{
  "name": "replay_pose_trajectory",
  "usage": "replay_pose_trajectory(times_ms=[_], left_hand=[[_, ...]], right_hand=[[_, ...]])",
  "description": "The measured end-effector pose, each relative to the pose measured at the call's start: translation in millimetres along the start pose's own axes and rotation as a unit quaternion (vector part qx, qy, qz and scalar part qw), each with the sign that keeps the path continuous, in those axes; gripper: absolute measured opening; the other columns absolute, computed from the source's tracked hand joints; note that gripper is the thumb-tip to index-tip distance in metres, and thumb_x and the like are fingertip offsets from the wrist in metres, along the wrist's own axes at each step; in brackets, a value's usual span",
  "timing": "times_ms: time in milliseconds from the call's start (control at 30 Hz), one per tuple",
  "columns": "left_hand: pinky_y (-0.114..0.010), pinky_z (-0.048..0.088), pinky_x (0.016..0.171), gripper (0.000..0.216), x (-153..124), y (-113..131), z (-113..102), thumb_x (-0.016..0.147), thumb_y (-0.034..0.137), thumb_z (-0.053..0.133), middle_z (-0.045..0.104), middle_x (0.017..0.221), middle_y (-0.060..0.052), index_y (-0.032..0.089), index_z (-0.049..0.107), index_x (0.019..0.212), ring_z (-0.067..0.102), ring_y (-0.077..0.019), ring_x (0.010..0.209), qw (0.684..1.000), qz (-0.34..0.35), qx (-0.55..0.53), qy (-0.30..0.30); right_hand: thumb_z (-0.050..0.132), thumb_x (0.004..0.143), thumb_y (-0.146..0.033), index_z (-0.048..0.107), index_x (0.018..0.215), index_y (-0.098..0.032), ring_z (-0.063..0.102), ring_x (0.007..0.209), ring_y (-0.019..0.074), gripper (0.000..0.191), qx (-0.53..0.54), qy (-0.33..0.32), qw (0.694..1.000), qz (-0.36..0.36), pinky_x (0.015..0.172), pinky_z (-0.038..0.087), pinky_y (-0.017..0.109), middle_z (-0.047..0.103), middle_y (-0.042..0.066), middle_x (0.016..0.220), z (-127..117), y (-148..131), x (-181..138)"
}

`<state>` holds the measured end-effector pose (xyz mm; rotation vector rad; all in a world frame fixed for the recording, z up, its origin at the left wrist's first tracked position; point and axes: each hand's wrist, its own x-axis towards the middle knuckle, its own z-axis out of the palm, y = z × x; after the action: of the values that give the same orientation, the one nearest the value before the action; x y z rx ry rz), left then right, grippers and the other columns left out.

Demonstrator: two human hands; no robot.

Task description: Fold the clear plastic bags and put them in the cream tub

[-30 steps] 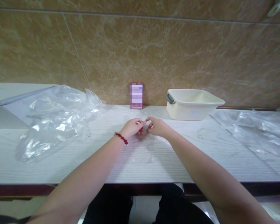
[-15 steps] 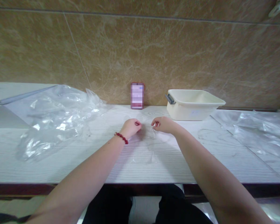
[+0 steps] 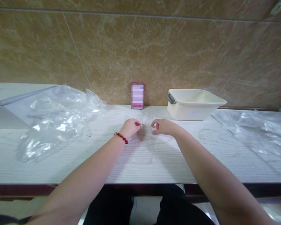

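My left hand point(image 3: 130, 127), with a red bead bracelet at its wrist, pinches the far edge of a small clear plastic bag point(image 3: 142, 150) that lies flat on the white table point(image 3: 154, 170). My right hand point(image 3: 164, 126) pinches the same edge a short way to the right. The bag's mouth is held apart between the two hands. The thin film is hard to make out against the tabletop.
A heap of crumpled clear plastic point(image 3: 56, 115) lies at the left. A cream plastic tub point(image 3: 193, 104) with a grey handle stands at the back right. A small pink box point(image 3: 137, 95) leans on the tiled wall. More clear sheeting point(image 3: 259, 131) covers the right end.
My hands were touching fingertip to fingertip; they have drawn apart sideways, each keeping its pinch on the bag's edge, and the bag's mouth has spread between them.
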<state>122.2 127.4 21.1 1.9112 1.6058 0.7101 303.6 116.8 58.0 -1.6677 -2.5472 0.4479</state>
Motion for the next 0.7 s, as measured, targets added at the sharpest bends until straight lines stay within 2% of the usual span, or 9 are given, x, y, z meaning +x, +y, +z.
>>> replay_pose_trajectory(times_ms=[200,467,600,700], left_hand=[[-0.020,0.043,0.053,0.017,-1,2,-2,0.065,0.017,0.050,0.064,0.066,-0.004,0.013,0.062,0.077,0.058,-0.0120,0.056,0.999,0.003,0.046,-0.003],[-0.021,0.044,0.064,0.022,-2,4,-6,0.064,0.016,0.050,0.065,0.077,-0.005,0.013,0.063,0.080,0.059,-0.0139,0.070,0.993,0.031,0.112,0.001],[-0.022,0.044,0.066,0.023,-3,4,-9,0.064,0.017,0.048,0.065,0.078,-0.005,0.014,0.064,0.081,0.059,-0.0148,0.072,0.987,0.037,0.153,-0.010],[-0.024,0.043,0.071,0.024,-3,2,-13,0.067,0.015,0.045,0.065,0.081,-0.006,0.014,0.063,0.083,0.058,-0.0161,0.076,0.976,0.059,0.210,0.011]], right_hand=[[0.061,0.058,-0.036,0.057,0.095,-0.022,0.053,0.064,0.0114,0.040,-0.006,-0.001,1.000,-0.007,0.055,0.035,0.020,0.060,0.000,0.078,1,1,1],[0.059,0.062,-0.034,0.061,0.096,-0.024,0.053,0.065,0.0115,0.035,-0.029,-0.021,0.999,-0.014,0.056,0.035,0.019,0.060,0.000,0.079,0,-1,1],[0.059,0.061,-0.035,0.061,0.097,-0.025,0.053,0.066,0.0122,0.038,-0.028,-0.023,0.999,0.005,0.056,0.036,0.020,0.061,0.000,0.081,-1,-2,0],[0.060,0.060,-0.035,0.060,0.098,-0.025,0.053,0.068,0.0130,0.039,-0.031,-0.030,0.999,0.016,0.057,0.036,0.020,0.061,0.000,0.082,-2,-3,0]])
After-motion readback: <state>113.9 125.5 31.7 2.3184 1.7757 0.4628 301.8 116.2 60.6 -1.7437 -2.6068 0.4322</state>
